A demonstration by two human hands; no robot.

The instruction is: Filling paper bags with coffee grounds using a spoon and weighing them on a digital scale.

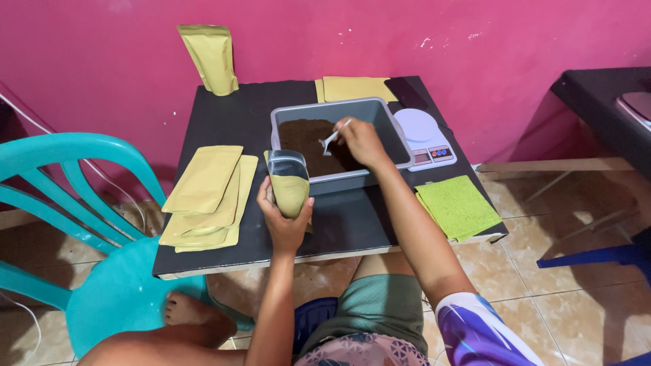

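Kraft-gold pouch point(290, 192): upright, mouth open, long axis vertical, at the table's near edge, just in front of the tray.
Left hand point(285, 220): clamped round the pouch's lower half.
Right hand point(361, 142): fingers closed on a white spoon point(333, 138), over the tray, up and right of the pouch mouth; nearer the powder.
Grey tray point(400, 146): holds dark brown powder point(305, 139).
Between spoon and pouch: only the tray's near wall.
Around: flat pouches point(207, 196) left, scale point(426, 139) right, green cloth point(458, 207), black table point(352, 224).
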